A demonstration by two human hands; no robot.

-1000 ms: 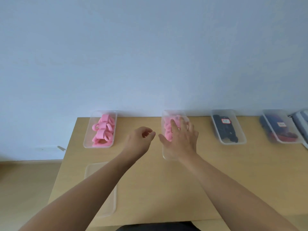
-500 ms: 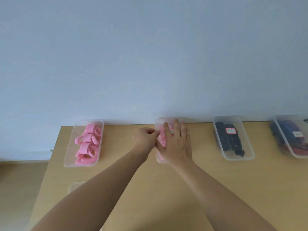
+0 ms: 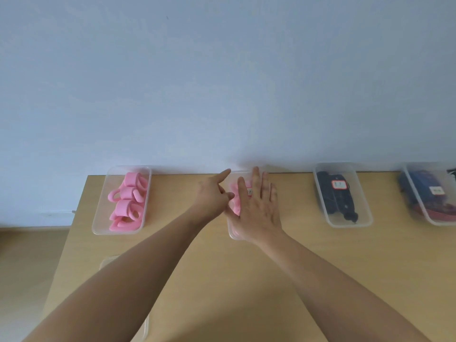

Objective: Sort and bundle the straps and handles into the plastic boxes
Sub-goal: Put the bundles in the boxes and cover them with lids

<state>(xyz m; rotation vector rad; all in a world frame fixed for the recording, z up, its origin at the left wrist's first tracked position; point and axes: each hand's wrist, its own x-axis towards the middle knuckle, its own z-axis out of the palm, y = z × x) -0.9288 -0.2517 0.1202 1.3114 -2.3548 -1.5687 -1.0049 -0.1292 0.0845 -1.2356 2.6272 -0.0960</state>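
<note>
A clear plastic box (image 3: 232,233) with pink straps (image 3: 235,195) inside stands at the table's far edge, in the middle. My right hand (image 3: 257,211) lies flat on top of it with fingers spread, and a small label shows between two fingers. My left hand (image 3: 212,196) is at the box's left side; its index finger points along the far left corner and the other fingers are curled, with nothing held. To the left, another clear box (image 3: 98,218) holds several pink loop handles (image 3: 127,203).
To the right stand a clear box (image 3: 365,219) of black straps (image 3: 333,201) with a red-edged label, and a further box (image 3: 419,208) of blue and red straps at the frame's edge. A clear lid or tray (image 3: 106,261) lies near the table's left front, partly under my left forearm. The wall is directly behind the boxes.
My right hand stays flat on the middle box. My left hand has opened from a loose fist and stretched its index finger along the box's far left corner. The view has shifted.
</note>
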